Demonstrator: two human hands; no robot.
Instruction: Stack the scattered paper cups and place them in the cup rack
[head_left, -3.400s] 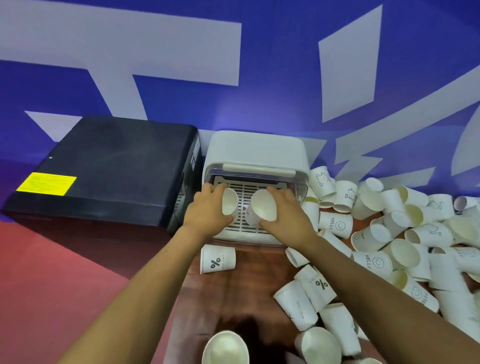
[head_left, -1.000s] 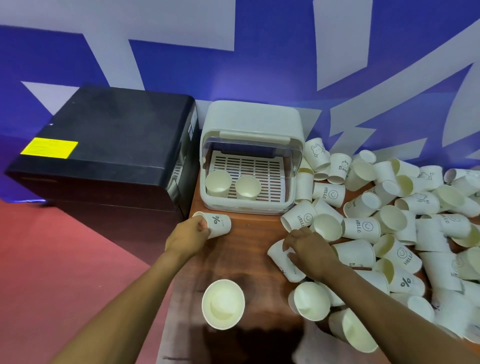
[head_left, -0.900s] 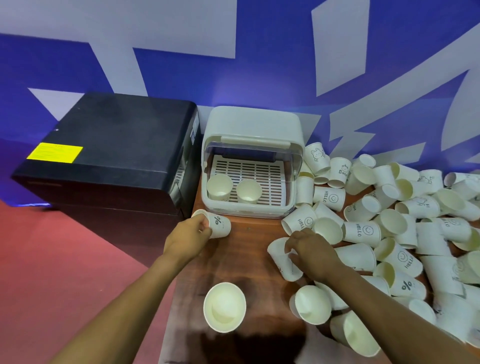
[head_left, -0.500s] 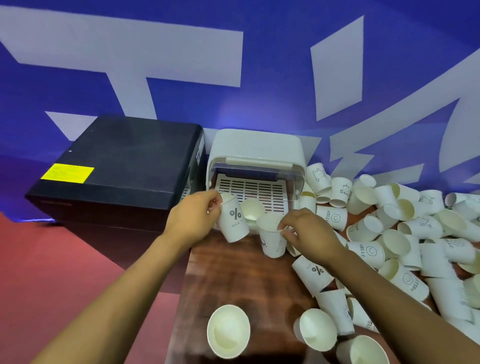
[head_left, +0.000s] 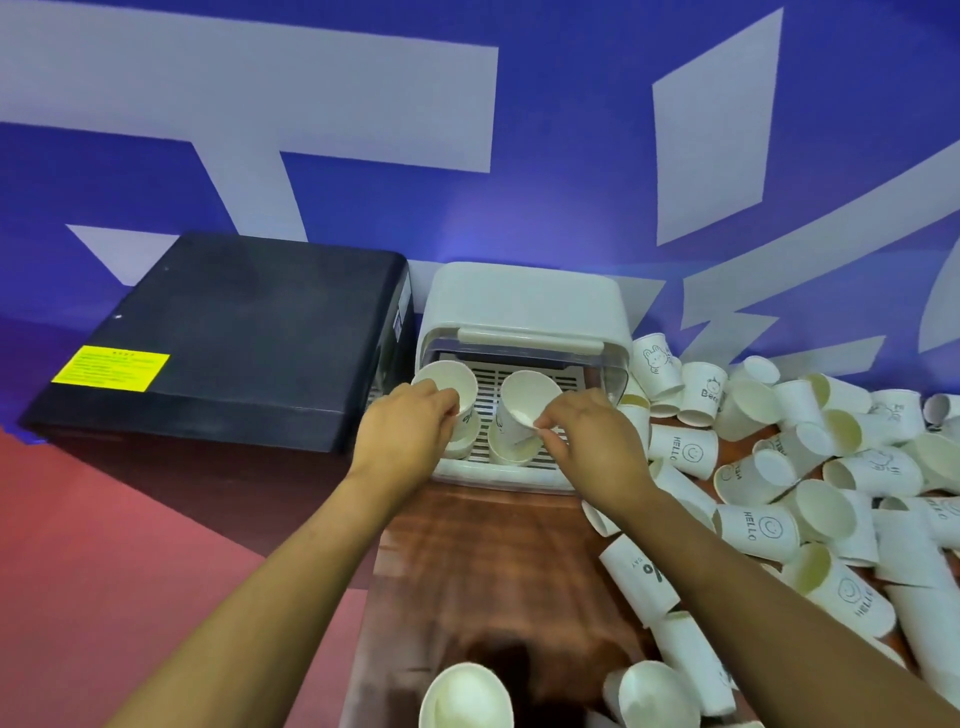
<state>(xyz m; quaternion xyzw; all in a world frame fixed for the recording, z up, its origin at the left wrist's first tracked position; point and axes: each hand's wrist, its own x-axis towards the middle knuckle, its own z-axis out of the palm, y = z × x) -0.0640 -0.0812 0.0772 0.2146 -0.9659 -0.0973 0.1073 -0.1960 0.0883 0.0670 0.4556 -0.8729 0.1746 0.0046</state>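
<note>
Black box (head_left: 244, 338) w/ yellow label (head_left: 110, 368) sits left, wood table (head_left: 488, 571) below, blue-white wall (head_left: 519, 156) behind.

Blue wall (head_left: 571, 156), red floor (head_left: 130, 545)

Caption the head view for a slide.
Left hand and right hand each nest a paper cup into cups standing in the cup rack.

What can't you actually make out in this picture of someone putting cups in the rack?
Head view, the only one:
- The print on the cup in the left hand: the fingers cover it.
- Whether the right hand's cup is fully seated in the cup below: the hand hides the join.
- The back of the rack: its hood covers it.
- The yellow label: text too small.
</note>
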